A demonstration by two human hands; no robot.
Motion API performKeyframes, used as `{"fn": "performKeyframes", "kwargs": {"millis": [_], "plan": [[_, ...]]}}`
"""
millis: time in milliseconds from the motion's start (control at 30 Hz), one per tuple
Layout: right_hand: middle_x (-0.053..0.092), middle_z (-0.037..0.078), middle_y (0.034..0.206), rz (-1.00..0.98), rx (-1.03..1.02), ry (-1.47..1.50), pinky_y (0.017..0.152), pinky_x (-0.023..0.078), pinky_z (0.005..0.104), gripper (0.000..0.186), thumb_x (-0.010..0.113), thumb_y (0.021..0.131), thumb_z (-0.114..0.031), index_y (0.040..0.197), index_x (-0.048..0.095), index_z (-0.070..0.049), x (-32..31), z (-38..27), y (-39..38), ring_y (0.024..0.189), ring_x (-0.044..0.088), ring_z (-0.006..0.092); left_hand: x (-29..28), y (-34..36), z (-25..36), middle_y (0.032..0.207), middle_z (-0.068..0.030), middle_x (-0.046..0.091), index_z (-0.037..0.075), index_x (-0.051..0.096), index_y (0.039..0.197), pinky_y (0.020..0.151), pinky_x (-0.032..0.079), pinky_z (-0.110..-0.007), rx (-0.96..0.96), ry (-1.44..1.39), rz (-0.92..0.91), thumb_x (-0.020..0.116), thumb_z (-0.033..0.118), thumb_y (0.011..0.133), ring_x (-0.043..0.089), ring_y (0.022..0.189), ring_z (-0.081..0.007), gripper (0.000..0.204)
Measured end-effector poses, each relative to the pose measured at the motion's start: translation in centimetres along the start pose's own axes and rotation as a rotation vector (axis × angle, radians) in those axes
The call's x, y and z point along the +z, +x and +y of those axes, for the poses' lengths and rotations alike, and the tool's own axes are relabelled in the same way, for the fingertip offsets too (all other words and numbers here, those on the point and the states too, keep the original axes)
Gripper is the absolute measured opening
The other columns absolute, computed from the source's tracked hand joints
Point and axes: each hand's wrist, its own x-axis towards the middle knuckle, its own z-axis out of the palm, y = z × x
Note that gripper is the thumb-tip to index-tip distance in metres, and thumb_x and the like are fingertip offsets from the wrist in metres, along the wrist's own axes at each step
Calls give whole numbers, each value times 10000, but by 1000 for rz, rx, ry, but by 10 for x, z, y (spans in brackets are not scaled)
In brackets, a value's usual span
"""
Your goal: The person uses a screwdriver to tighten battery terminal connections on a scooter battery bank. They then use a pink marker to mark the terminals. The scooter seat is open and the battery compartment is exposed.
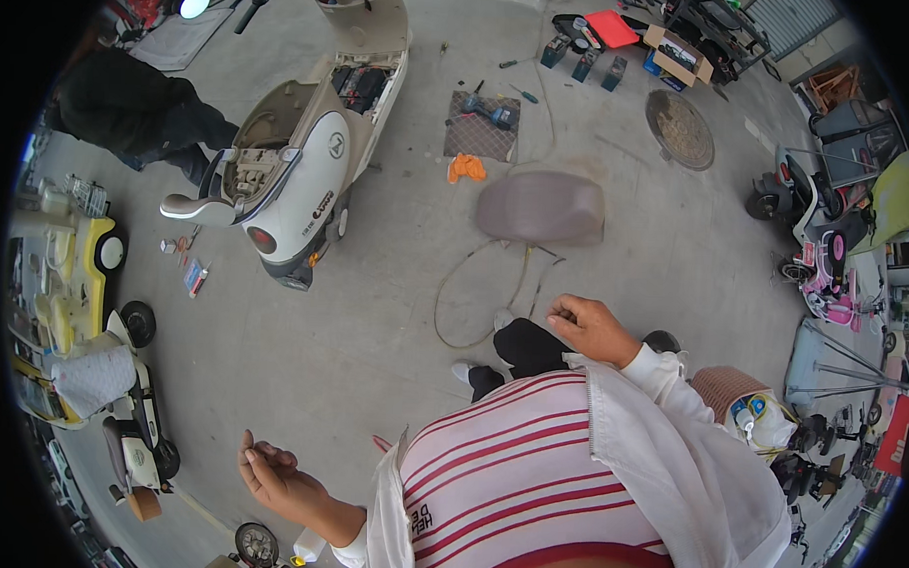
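My left hand (273, 478) hangs at the lower left with curled fingers; I cannot make out anything in them. My right hand (583, 324) is in front of my body, fingers also curled, their inside hidden. Beyond it a brownish-grey scooter seat (539, 207) lies on the concrete beside a thin looped hose (443, 319). A white scooter (302, 199) stands upper left, its body open on a dark battery (361, 85). An orange cloth (467, 168) and a mat (460, 139) with a blue power tool (490, 113) are on the floor.
A person in dark clothes (115, 107) bends at the scooter's left. Other scooters (105, 252) line both sides. Several battery blocks (585, 66), a cardboard box (673, 56) and a manhole cover (680, 130) are at upper right. A woven basket (716, 388) is beside me.
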Motion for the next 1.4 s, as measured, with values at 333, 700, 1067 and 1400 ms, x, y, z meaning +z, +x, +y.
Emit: {"fn": "performKeyframes", "kwargs": {"millis": [333,700,1067,1400], "plan": [[635,40,870,329,240,301,714,488,275,260,599,1006,-229,1063,632,22,-49,55,99,778,579,114,173,109,-17,803,-32,580,-8,680,1127,547,369,-196,48,-46,-393,542,169,1024,483,659,-61,247],[236,237,1629,-318,149,1636,1177,286,527,1047,161,932,-822,1577,208,2,-116,-85,483,1496,266,358,341,256,-27,780,-14,546,-19,653,1154,526,332,-187,-26,102,-156,521,213,1041,448,606,-54,290],[640,15,903,204,696,969,744,481,305,260,596,1006,-297,1131,655,-77,-142,19,838,820,589,140,597,448,-150,787,-29,547,-28,646,1137,581,367,-198,-337,-169,-172,530,161,1033,469,671,-69,245],[664,30,796,-260,527,-297,604,485,279,291,634,954,-311,1037,703,-41,-143,138,1125,698,611,131,767,514,-261,810,-26,601,-34,673,1107,653,403,-213,-374,-225,-252,569,140,1019,506,714,-65,221]]}}
